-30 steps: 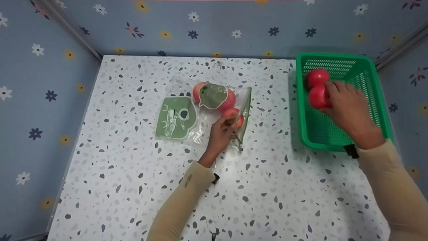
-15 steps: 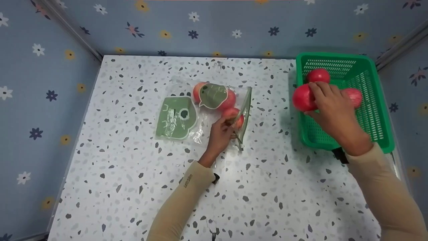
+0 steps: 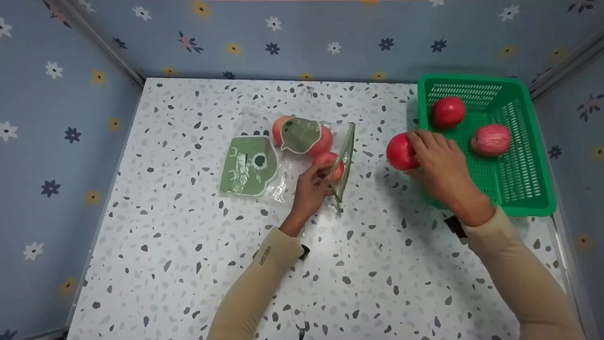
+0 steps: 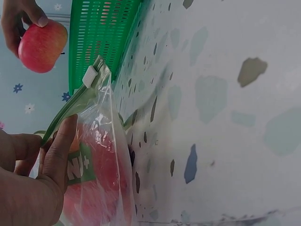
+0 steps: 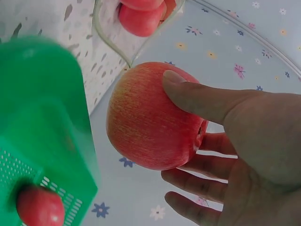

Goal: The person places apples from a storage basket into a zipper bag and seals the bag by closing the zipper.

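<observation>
My right hand (image 3: 441, 167) grips a red apple (image 3: 402, 152) between thumb and fingers, just left of the green basket (image 3: 427, 141) and above the table. The right wrist view shows the thumb on top of this apple (image 5: 150, 117). My left hand (image 3: 312, 191) pinches the edge of a clear zip bag (image 3: 288, 182) at its mouth. In the left wrist view, the bag's green zip strip (image 4: 61, 115) stands raised, with a white slider (image 4: 89, 76) on it. Several apples (image 3: 325, 141) lie inside the bag, partly hidden by its green prints.
Two apples are in the basket, a dark red one (image 3: 448, 112) at the back left and a streaked one (image 3: 491, 140) at the right. Speckled white table (image 3: 179, 264) lies around the bag. A flowered blue wall (image 3: 302, 38) stands behind.
My right hand has lifted an apple out of the basket and carried it left past the rim, towards the bag. The streaked apple has come into view. My left hand has stayed still.
</observation>
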The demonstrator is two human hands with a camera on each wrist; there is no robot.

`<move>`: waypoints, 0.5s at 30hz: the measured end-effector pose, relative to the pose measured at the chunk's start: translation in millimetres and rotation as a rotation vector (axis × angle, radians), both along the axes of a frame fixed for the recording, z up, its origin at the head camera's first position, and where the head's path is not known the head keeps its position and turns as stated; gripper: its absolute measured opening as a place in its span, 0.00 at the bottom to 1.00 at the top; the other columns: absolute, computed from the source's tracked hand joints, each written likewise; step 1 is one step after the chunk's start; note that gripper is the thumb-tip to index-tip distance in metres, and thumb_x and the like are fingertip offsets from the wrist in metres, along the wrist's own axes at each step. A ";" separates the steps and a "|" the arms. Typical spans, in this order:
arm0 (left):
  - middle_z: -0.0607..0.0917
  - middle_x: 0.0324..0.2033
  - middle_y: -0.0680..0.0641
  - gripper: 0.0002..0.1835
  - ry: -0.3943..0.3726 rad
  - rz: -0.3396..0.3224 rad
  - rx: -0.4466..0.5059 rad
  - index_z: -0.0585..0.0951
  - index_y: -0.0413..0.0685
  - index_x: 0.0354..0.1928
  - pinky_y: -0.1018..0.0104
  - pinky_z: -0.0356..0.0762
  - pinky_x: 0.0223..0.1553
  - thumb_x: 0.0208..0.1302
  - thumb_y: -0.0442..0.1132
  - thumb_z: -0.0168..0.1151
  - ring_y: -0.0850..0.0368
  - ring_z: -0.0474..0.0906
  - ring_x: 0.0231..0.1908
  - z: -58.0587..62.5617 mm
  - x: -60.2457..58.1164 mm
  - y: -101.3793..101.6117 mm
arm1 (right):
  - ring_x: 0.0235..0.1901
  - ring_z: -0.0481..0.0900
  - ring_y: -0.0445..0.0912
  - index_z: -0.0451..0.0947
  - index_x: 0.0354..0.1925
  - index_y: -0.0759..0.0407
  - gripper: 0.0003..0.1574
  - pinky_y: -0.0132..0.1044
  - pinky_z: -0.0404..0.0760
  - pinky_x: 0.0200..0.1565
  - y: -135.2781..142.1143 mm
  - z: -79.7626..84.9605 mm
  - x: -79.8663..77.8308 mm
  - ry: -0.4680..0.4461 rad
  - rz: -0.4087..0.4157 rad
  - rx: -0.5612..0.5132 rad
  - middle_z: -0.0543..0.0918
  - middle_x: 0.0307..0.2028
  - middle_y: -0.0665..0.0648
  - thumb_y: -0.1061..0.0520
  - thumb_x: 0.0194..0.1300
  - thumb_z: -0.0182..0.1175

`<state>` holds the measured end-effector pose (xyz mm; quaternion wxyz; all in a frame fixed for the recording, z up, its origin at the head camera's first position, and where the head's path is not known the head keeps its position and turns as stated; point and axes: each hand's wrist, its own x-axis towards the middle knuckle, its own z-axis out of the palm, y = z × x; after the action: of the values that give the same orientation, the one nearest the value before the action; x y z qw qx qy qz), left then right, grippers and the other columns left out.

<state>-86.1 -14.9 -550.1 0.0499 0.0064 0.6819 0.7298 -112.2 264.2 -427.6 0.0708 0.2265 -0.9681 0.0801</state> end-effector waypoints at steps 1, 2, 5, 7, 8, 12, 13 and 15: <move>0.83 0.48 0.36 0.17 0.003 0.000 -0.002 0.79 0.31 0.63 0.68 0.89 0.35 0.76 0.24 0.56 0.57 0.82 0.38 -0.2 0.1 -0.2 | 0.64 0.74 0.67 0.69 0.71 0.68 0.54 0.66 0.80 0.57 -2.5 -1.7 0.7 -0.020 -0.002 0.004 0.77 0.65 0.70 0.62 0.50 0.84; 0.83 0.48 0.36 0.16 0.006 0.000 -0.004 0.79 0.31 0.63 0.69 0.89 0.35 0.76 0.24 0.56 0.58 0.82 0.38 -0.6 0.1 -0.4 | 0.64 0.74 0.67 0.69 0.71 0.68 0.54 0.66 0.80 0.58 -5.0 -3.3 1.4 -0.037 -0.004 0.008 0.76 0.65 0.70 0.62 0.50 0.84; 0.82 0.46 0.37 0.16 0.016 0.000 -0.011 0.79 0.30 0.62 0.69 0.89 0.34 0.76 0.24 0.56 0.59 0.81 0.37 -1.5 0.5 -1.0 | 0.65 0.73 0.67 0.68 0.71 0.68 0.55 0.67 0.80 0.59 -12.9 -8.2 3.3 -0.082 -0.011 0.025 0.76 0.65 0.70 0.60 0.51 0.85; 0.82 0.45 0.37 0.15 0.018 -0.001 -0.013 0.79 0.30 0.61 0.68 0.89 0.35 0.76 0.24 0.57 0.59 0.81 0.37 -1.2 0.7 -1.1 | 0.65 0.72 0.67 0.68 0.71 0.68 0.55 0.67 0.80 0.60 -17.5 -11.5 4.7 -0.107 -0.013 0.031 0.75 0.66 0.70 0.60 0.51 0.85; 0.82 0.45 0.38 0.15 0.016 -0.001 -0.012 0.79 0.30 0.61 0.68 0.89 0.35 0.76 0.24 0.57 0.58 0.81 0.37 -1.2 0.8 -1.0 | 0.66 0.72 0.67 0.67 0.72 0.68 0.55 0.67 0.80 0.60 -19.6 -13.6 5.4 -0.119 -0.014 0.031 0.75 0.66 0.70 0.60 0.52 0.84; 0.82 0.45 0.38 0.16 0.006 -0.001 -0.007 0.79 0.30 0.61 0.68 0.89 0.35 0.76 0.23 0.56 0.56 0.82 0.37 -0.5 0.6 -0.7 | 0.66 0.72 0.66 0.67 0.73 0.67 0.54 0.66 0.79 0.62 -27.4 -23.7 7.9 -0.145 -0.004 0.023 0.75 0.67 0.70 0.61 0.53 0.83; 0.82 0.45 0.38 0.15 0.006 -0.001 -0.005 0.79 0.30 0.61 0.68 0.89 0.34 0.76 0.23 0.56 0.55 0.82 0.37 -0.7 0.4 -0.6 | 0.66 0.72 0.66 0.68 0.72 0.67 0.54 0.65 0.79 0.63 -29.5 -26.6 8.3 -0.145 -0.002 0.022 0.76 0.67 0.70 0.61 0.54 0.83; 0.82 0.44 0.38 0.15 0.011 0.000 -0.007 0.80 0.30 0.61 0.69 0.89 0.34 0.76 0.23 0.56 0.54 0.82 0.37 -1.3 0.0 -0.7 | 0.65 0.73 0.66 0.68 0.72 0.67 0.53 0.64 0.80 0.62 -33.5 -32.3 8.8 -0.141 0.005 0.024 0.77 0.66 0.70 0.59 0.54 0.83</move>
<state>-86.1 -15.6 -551.3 0.0461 0.0100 0.6847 0.7273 -103.4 230.7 -459.9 -0.0004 0.2235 -0.9710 0.0844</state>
